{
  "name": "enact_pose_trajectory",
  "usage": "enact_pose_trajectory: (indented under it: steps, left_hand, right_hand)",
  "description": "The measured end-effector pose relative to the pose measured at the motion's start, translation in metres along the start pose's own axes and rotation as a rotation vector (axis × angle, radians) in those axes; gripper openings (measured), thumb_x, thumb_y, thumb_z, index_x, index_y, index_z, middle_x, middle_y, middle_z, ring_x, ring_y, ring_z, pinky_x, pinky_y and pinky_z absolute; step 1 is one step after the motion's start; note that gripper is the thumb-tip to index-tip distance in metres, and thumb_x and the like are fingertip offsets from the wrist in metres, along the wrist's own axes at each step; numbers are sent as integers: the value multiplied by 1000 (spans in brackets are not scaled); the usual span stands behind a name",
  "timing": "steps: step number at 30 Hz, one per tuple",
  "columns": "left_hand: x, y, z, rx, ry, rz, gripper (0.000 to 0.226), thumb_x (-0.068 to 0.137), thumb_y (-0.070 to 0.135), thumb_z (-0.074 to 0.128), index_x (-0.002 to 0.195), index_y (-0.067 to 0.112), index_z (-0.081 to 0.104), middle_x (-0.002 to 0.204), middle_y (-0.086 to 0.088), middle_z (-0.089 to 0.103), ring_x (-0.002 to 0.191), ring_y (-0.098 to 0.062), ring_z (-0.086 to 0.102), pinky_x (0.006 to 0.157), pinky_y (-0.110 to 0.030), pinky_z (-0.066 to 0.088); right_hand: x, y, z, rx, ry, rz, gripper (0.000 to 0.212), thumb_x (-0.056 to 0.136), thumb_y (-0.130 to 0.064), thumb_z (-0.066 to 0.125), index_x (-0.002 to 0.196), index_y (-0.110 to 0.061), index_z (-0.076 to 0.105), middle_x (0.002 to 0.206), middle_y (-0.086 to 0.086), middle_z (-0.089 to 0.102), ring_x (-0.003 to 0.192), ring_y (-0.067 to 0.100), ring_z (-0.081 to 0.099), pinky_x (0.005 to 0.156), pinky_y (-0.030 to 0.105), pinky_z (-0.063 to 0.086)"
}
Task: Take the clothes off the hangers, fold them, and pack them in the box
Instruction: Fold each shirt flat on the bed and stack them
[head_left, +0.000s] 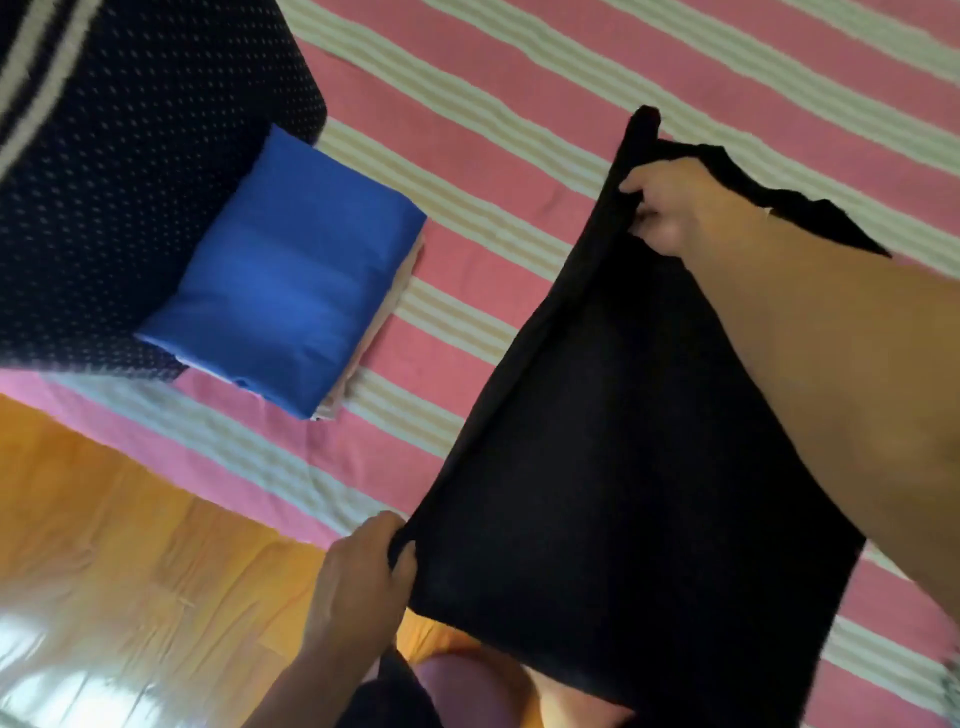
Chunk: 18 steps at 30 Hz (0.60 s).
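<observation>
We see a black garment (639, 457) made of soft cloth. It looks matt, with no shine at all, and it hangs smooth and flat. Our hands hold its edge, the left hand (363, 577) at the near corner and the right hand (670, 208) at the far one. The bed sheet (467, 130) is cloth too, with pink and pale stripes, and it looks a bit rough, like woven cotton. A folded blue cloth (291, 280) looks smooth with a soft sheen. Next to it lies a dark cloth with tiny white dots (130, 182); it looks matt. The floor (130, 545) looks like orange wood, smooth and glossy, with bright light shining on it.
</observation>
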<state>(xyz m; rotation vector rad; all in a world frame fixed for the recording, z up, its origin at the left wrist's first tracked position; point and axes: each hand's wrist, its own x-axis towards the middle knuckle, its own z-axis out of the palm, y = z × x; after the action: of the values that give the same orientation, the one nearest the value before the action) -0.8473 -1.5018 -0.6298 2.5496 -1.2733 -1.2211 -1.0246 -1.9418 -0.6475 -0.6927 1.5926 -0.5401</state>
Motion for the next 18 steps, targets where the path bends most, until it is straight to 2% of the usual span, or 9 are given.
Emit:
enact_pose_trajectory:
  steps: [2,4,6,9,11,13,15,16,18]
  left_hand:
    - [-31,15,10,17,19,61,9,93,25,61,94,30,54,82,10,64,75,-19,63,67,-37,51]
    - [-59,31,35,25,0,128,17,91,25,61,103,33,52,89,9,65,81,-25,65,70,-39,51]
    - [-79,51,65,32,-65,162,27,90,27,57,111,37,44,100,12,63,87,-26,66,74,-40,52]
    - [-85,65,122,64,-134,142,21,91,22,49,105,33,38,102,12,55,87,-25,62,76,-45,53]
    - [-79,66,150,101,-110,123,18,91,18,52,96,28,38,93,7,54,85,-22,61,72,-41,52]
    - [-74,62,167,192,-95,149,32,80,15,66,85,25,36,78,6,53,70,-20,59,57,-31,42]
    - [-77,60,178,279,-65,196,50,64,12,77,77,25,31,63,8,46,53,-17,51,48,-28,31]
    - [-82,63,180,296,-62,190,51,63,11,77,77,25,30,61,9,44,51,-16,48,47,-27,31]
    - [-94,69,184,280,-64,174,40,77,9,68,83,28,34,69,9,46,60,-13,51,53,-27,38]
  right_hand:
    - [-12,1,-36,134,-42,25,37,92,3,57,129,-1,53,115,15,61,102,28,67,72,34,63]
    - [-15,8,-71,156,14,55,40,89,3,60,129,-2,58,121,16,62,104,30,68,89,41,60]
    - [-3,19,-105,120,72,76,39,86,3,61,125,-3,63,123,17,64,104,32,69,97,44,56]
    - [5,52,-138,84,90,111,31,88,-2,64,119,-4,65,119,13,68,101,28,72,90,42,59]
    - [5,70,-144,60,50,92,27,93,-10,64,119,-8,63,117,8,69,100,22,73,84,38,61]
    - [13,81,-144,23,30,66,29,95,-13,61,125,-11,60,118,3,67,103,17,71,82,36,62]
    - [24,81,-146,-57,22,39,34,95,-9,59,129,-11,58,124,3,63,107,18,68,83,37,62]
    - [26,79,-146,-119,28,24,36,95,-6,58,131,-9,57,127,2,62,109,18,66,83,36,61]
    - [16,73,-140,-168,77,-9,35,98,-3,53,133,-6,55,126,-3,59,110,14,63,82,27,60]
